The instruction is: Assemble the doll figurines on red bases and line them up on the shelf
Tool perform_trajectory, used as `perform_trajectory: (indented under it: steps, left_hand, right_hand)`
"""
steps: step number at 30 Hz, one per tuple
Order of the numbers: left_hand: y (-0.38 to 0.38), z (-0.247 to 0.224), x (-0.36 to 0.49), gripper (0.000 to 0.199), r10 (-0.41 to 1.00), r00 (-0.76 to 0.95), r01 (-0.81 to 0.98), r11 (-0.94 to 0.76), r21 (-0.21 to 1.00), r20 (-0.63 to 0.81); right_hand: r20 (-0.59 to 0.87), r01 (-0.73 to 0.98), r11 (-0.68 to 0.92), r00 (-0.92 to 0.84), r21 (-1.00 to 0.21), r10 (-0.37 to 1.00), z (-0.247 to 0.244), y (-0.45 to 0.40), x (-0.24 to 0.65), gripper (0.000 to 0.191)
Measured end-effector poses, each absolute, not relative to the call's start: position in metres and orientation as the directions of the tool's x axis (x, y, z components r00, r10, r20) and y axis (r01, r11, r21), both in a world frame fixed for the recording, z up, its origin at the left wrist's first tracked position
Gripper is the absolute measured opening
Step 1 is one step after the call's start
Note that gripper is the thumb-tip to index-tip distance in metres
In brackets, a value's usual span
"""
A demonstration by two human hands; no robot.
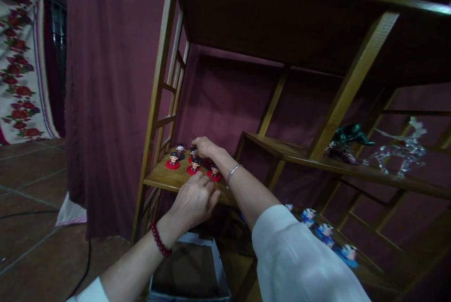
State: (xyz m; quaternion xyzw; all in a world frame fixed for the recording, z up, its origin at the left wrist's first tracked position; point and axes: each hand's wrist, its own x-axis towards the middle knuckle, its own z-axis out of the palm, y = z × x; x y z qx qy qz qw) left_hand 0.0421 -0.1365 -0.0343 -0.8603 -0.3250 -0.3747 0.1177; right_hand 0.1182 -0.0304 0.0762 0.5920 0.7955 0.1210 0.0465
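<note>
Small cartoon-like figurines with dark hair, most on round red bases, stand on a wooden shelf (165,177). My right hand (206,147) reaches over them, its fingers closed around a back-row figurine (192,152) and partly covering it. Beside that one is a figurine on a dark base (180,150). Nearer the front stand a left figurine (173,160), a middle figurine (193,166) and a right figurine (213,171). My left hand (197,198) is at the shelf's front edge, just below the middle figurine, with curled fingers; whatever they may hold is hidden.
Below my hands is an open box (188,264) with white edges. Blue-and-white figurines (324,234) stand on a lower shelf at right. A clear glass animal (401,149) and a dark green ornament (348,140) occupy the right shelf. A maroon curtain (112,95) hangs at left.
</note>
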Motion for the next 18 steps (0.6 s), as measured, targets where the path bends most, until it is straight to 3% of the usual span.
perform_trajectory:
  steps: [5,11,15,18]
  left_hand:
    - [-0.136,-0.033,0.042,0.031,0.480,0.508,0.650,-0.759,0.048,0.715]
    - [-0.137,-0.033,0.042,0.031,0.475,0.512,0.650,-0.759,0.038,0.716]
    - [-0.138,-0.033,0.041,0.028,0.451,0.509,0.644,-0.765,0.023,0.733]
    - [-0.138,-0.032,0.042,0.028,0.439,0.505,0.635,-0.772,0.024,0.743]
  right_hand:
    - [0.065,0.939,0.256,-0.277,0.231,0.959,0.075,-0.030,0.118,0.038]
    - [0.119,0.950,0.255,-0.278,0.182,0.953,0.085,-0.029,0.130,0.056]
    - [0.172,0.958,0.168,-0.210,0.231,0.962,0.104,-0.035,0.151,0.057]
    - [0.128,0.948,0.096,-0.140,0.304,0.982,0.114,-0.041,0.167,0.057]
